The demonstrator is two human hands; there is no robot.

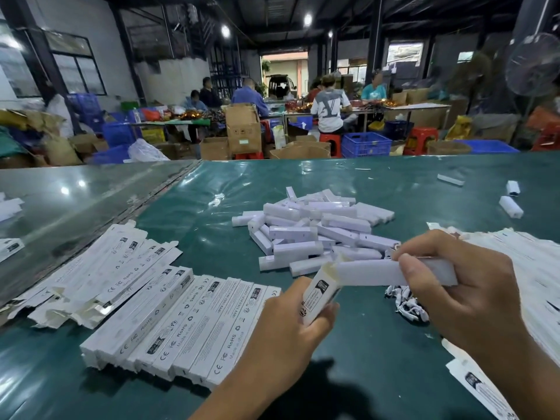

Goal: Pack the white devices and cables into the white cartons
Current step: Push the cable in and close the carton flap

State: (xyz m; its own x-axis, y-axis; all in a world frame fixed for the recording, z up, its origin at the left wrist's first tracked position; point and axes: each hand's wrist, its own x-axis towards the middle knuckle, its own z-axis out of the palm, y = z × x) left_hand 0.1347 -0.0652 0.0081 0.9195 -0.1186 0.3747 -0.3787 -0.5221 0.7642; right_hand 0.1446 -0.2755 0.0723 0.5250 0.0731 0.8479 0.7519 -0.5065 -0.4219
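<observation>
My left hand [285,325] grips a white carton [319,294] with its open end tilted up. My right hand [466,295] holds a long white device [369,272] whose tip meets the carton's open mouth. A heap of white devices [315,228] lies on the green table just beyond my hands. A small bundle of black-and-white cable [406,303] rests on the table under my right hand. A row of packed white cartons [181,325] lies side by side at the left front.
Flat, unfolded cartons [100,271] fan out at the left, and another stack of flat cartons [527,268] lies at the right. A few loose devices [510,206] sit at the far right. Beyond the green table [212,189], people work among cardboard boxes and blue crates.
</observation>
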